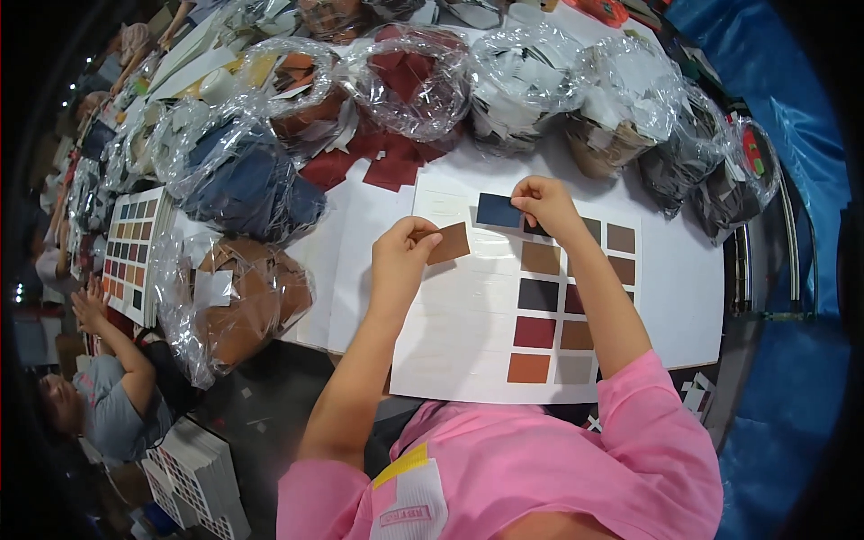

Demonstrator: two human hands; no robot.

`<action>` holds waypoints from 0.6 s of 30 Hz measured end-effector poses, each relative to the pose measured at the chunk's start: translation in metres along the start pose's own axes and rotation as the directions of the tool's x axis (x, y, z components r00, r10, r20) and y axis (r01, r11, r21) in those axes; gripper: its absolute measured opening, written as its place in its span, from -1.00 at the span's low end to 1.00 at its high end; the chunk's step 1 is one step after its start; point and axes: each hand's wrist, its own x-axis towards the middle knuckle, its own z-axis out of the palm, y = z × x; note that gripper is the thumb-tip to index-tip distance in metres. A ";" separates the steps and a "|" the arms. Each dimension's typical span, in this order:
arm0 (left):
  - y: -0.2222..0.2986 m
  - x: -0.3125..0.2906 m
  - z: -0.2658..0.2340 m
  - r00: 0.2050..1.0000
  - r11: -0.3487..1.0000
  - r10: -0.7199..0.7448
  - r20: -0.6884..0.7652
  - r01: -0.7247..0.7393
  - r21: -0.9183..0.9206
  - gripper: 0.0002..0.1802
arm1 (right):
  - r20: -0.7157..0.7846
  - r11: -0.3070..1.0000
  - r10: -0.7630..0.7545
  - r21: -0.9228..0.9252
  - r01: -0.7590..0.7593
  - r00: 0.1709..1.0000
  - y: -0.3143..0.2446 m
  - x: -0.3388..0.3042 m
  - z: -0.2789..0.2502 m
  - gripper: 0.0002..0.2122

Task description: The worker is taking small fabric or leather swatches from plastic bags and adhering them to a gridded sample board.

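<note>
My left hand (pixel 405 253) pinches a brown swatch (pixel 450 243) above the white sample card (pixel 441 360). Between the thumb and fingers of my right hand (pixel 546 205) is one end of a dark blue swatch (pixel 497 210), held over the card's upper part. Rows of coloured swatches cover the right side of the card, among them a dark red swatch (pixel 534 332) and an orange swatch (pixel 528 368). On its left side the card shows pale, glossy strips. My right forearm hides some of the swatches.
Clear plastic bags ring the table's back: blue pieces (pixel 238 166), brown pieces (pixel 256 297), dark red pieces (pixel 405 72), white pieces (pixel 526 72). Loose red pieces (pixel 391 171) lie before them. At left, a co-worker (pixel 117 387) sits near a swatch card stack (pixel 135 256). Blue sheeting (pixel 792 405) hangs right.
</note>
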 end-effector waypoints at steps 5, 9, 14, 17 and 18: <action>-0.006 0.009 0.015 0.998 0.993 -0.017 -0.057 0.023 0.117 -0.86 | -0.013 0.995 0.066 -0.072 -0.067 0.998 0.005 0.002 0.007 -0.98; -0.006 0.012 0.018 0.996 0.993 -0.013 -0.090 0.024 0.113 -0.87 | -0.070 0.985 0.084 -0.145 -0.094 0.994 0.008 0.004 0.007 -0.98; -0.004 0.013 0.020 0.991 0.988 -0.032 -0.126 0.050 0.146 -0.88 | -0.070 0.985 0.085 -0.146 -0.095 0.994 0.009 0.005 0.009 -0.98; -0.009 0.014 0.020 0.993 0.994 -0.003 -0.118 0.016 0.105 -0.89 | -0.063 0.986 0.080 -0.141 -0.088 0.995 0.010 0.007 0.008 -0.98; -0.009 0.014 0.021 0.993 0.994 -0.004 -0.117 0.017 0.106 -0.89 | -0.056 0.986 0.085 -0.139 -0.092 0.995 0.010 0.008 0.007 -0.98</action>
